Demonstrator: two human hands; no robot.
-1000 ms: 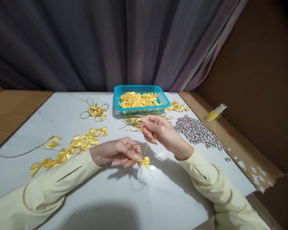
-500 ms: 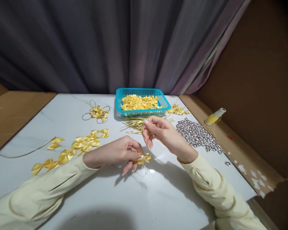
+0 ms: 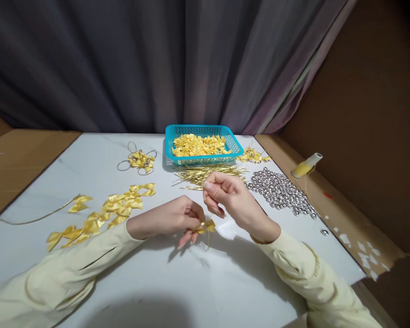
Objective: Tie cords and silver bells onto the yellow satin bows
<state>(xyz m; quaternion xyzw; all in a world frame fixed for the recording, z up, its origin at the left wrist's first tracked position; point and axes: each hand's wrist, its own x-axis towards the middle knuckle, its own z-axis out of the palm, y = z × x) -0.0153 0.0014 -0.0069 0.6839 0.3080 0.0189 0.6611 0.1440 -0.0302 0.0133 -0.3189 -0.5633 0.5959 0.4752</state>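
My left hand [image 3: 177, 217] pinches a small yellow satin bow [image 3: 205, 226] just above the white table top [image 3: 225, 282], with a thin gold thread hanging from it. My right hand [image 3: 229, 197] hovers close above and to the right, fingers curled in a pinch; whatever it grips is too thin to make out. Both arms wear pale yellow sleeves.
A teal basket [image 3: 237, 146] of yellow bows stands at the back, with a heap of gold wire pieces [image 3: 205, 173] in front of it. Silver beads [image 3: 280, 191] lie right, loose bows [image 3: 105, 212] left, finished looped bows [image 3: 139, 160] behind, a yellow spool [image 3: 305, 166] on the brown ledge.
My right hand has come down and closed in on the bow. My left hand has turned the bow and shifted slightly; the long thread loop seen earlier is pulled short.
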